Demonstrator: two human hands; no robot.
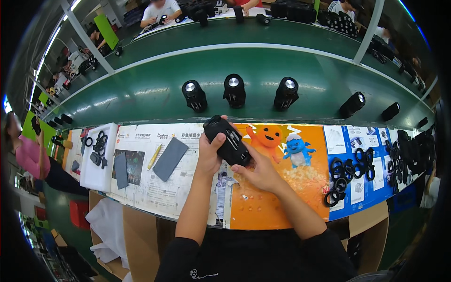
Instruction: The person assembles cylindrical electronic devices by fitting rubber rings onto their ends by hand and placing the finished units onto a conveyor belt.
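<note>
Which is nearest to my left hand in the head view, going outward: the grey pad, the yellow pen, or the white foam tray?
From the left hand:
1. Grey pad, just to its left on the bench.
2. Yellow pen, next beyond the pad.
3. White foam tray, farthest left, holding black parts.

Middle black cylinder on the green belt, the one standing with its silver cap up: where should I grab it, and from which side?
Grip the middle black cylinder around its dark body just below the silver cap, coming from the near side over the workbench edge. It stands upright with open gaps to both neighbours, so fingers likely fit either flank. Both hands currently hold another black unit.
</note>
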